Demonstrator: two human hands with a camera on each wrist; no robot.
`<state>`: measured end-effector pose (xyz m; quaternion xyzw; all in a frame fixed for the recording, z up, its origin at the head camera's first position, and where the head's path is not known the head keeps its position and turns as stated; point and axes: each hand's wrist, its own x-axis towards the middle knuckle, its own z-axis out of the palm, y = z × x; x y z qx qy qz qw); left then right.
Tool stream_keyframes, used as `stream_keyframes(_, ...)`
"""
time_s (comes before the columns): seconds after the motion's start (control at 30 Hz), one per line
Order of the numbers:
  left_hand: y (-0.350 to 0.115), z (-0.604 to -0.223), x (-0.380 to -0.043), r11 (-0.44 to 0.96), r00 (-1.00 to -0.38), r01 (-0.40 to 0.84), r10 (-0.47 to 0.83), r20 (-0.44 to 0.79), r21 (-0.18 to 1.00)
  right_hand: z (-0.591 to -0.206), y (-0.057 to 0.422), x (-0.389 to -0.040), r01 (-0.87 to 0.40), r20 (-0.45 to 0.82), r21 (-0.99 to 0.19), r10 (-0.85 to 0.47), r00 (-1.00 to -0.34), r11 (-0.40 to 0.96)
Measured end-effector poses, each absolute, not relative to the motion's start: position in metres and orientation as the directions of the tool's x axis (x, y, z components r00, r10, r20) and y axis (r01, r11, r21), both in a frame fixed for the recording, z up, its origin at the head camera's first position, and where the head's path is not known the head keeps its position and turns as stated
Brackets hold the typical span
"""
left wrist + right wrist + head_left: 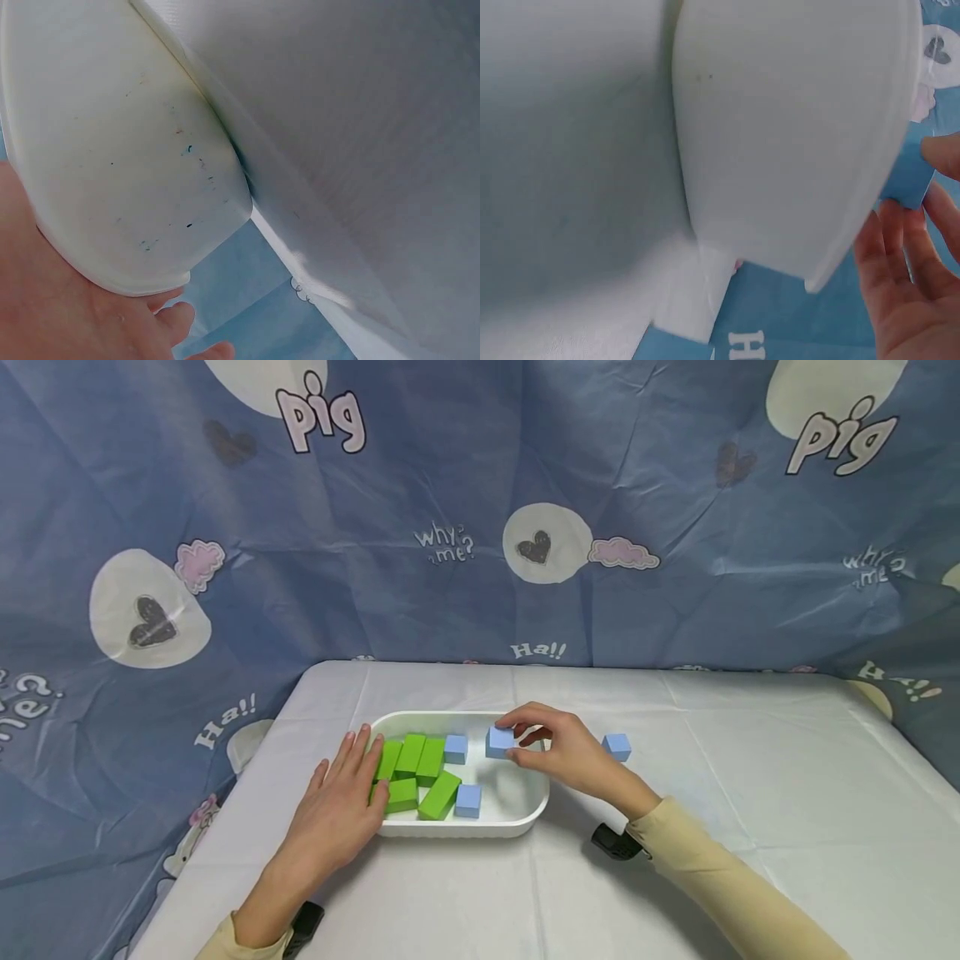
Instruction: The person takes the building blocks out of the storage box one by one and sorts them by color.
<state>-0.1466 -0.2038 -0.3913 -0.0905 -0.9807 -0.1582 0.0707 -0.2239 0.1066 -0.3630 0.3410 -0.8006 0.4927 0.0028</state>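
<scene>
A white oblong tray [513, 793] stands on the table with several green blocks [431, 762] in its left half. Two light blue blocks [468, 801] lie beside them, near the tray's middle. My right hand [564, 752] pinches another blue block [498, 742] between thumb and fingers, over the tray's right part. The right wrist view shows that block [909, 171] above the tray's rim. At the tray's left end, my left hand [337, 810] rests with straight fingers over the rim, hiding part of the green blocks. The left wrist view shows the tray's outer wall [127, 150].
One more blue block [617, 747] sits on the white-covered table [787, 793], right of the tray and just behind my right wrist. A printed blue cloth [420, 602] hangs beyond the table's far edge. Black wrist cameras [617, 842] are strapped under both wrists.
</scene>
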Motion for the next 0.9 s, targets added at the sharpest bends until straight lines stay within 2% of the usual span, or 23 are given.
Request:
stream_keyframes(0.27, -0.204, -0.391, -0.147, 0.936, -0.975, 0.193, 0.15, 0.162, 0.295, -0.338, 0.119, -0.203, -0.528, 0.348, -0.791, -0.482, -0.804, 0.309)
stream_keyframes(0.9, -0.204, -0.389, -0.146, 0.927, -0.975, 0.202, 0.16, 0.155, 0.315, -0.335, 0.165, -0.194, -0.444, 0.349, -0.794, -0.287, -0.892, 0.415)
